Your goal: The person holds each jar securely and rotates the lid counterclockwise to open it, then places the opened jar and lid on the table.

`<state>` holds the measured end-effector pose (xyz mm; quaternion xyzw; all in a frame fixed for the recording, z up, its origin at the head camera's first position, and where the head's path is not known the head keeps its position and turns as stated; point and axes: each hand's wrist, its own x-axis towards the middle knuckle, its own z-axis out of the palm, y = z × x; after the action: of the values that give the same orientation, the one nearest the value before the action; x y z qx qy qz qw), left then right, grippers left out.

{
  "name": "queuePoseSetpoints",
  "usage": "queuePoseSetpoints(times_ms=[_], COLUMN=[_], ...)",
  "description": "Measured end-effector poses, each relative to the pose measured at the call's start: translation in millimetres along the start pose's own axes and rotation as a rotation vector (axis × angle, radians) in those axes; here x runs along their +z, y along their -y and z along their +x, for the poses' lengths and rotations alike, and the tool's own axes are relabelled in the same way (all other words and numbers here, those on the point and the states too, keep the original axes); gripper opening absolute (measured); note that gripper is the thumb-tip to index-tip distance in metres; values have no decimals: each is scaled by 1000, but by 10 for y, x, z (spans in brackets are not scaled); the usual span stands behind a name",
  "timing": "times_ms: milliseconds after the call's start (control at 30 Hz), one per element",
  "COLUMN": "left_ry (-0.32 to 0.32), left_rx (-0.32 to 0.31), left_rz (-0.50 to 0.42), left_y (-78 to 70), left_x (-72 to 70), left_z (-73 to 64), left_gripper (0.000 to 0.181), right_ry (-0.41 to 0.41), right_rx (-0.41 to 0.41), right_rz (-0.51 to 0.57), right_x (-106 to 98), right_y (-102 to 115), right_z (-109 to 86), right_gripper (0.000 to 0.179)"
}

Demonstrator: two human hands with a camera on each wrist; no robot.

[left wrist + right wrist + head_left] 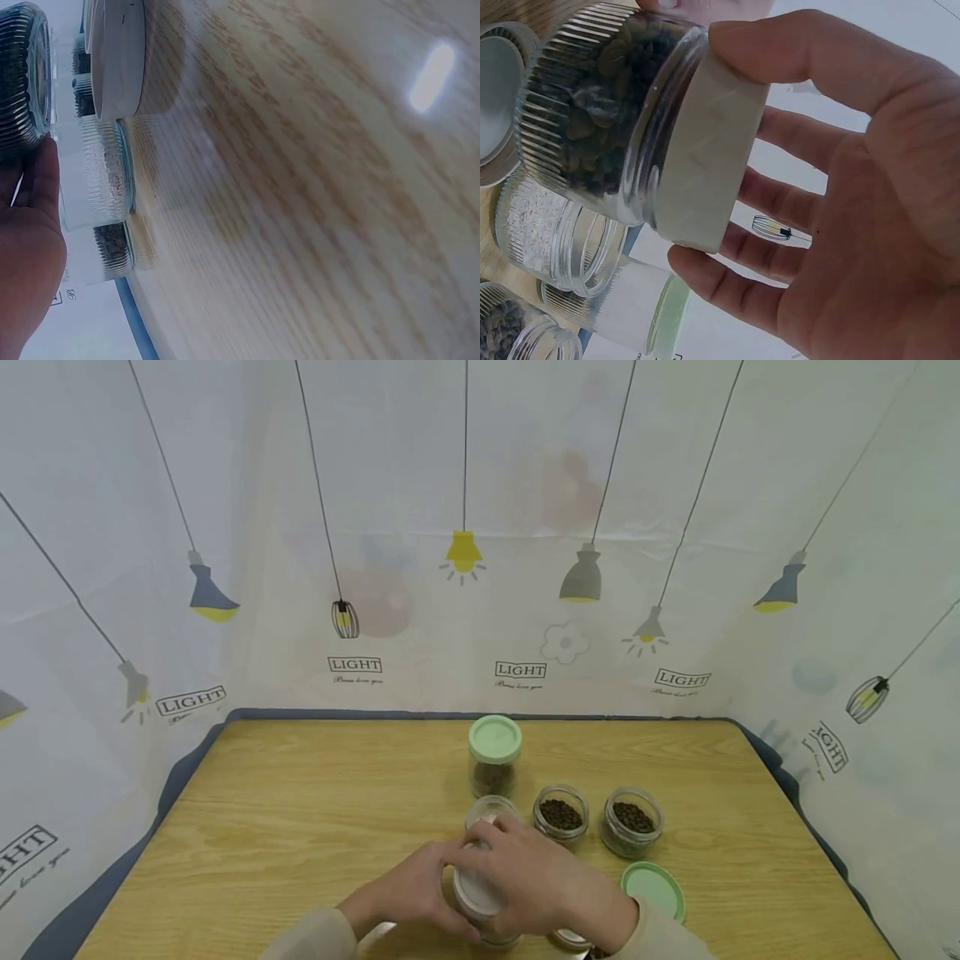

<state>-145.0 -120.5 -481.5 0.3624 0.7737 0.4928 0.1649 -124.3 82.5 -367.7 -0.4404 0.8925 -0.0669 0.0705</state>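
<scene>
A ribbed glass jar (592, 105) of dark beans or seeds, capped with a white lid (709, 154), is between my two hands. My left hand (420, 889) holds the glass body; in the left wrist view its fingers (46, 176) reach the jar, which hangs above the table. The right hand (536, 877) grips the lid, its thumb on one side and fingertips round the other. Just behind the hands stands an open jar with white, grain-like contents (544, 225). Much of the held jar is covered by the right hand in the head view.
At the back is a green-lidded jar (495, 752) with dark contents. Two open jars of dark beans, one nearer (561, 817) and one farther right (632, 822), stand beyond my right hand. A green lid (654, 889) lies right of the hand, and another white lid (120, 60) rests on the table.
</scene>
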Motion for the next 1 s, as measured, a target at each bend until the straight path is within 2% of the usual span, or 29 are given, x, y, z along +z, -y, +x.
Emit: queuePoseSetpoints(times_ms=[100,367,567,900,1000], left_ry=[3,25,21,35,34], left_rx=[-2,-59,-67,-122,-107], left_rz=[-9,-69,-43,-19,4], left_y=[-10,-26,-35,-39,-42], left_x=[-6,-29,-36,-85,-107], left_z=[-6,-27,-40,-79,-98], left_gripper=[64,72,76,71,73], right_ry=[5,-12,-34,9,13], right_rx=[5,6,9,49,69], right_rz=[-6,11,19,61,78], right_x=[-15,-132,-202,-270,-299], right_y=[8,32,44,2,-20], right_z=[-1,-19,-24,-68,-87], right_gripper=[80,74,72,71,72])
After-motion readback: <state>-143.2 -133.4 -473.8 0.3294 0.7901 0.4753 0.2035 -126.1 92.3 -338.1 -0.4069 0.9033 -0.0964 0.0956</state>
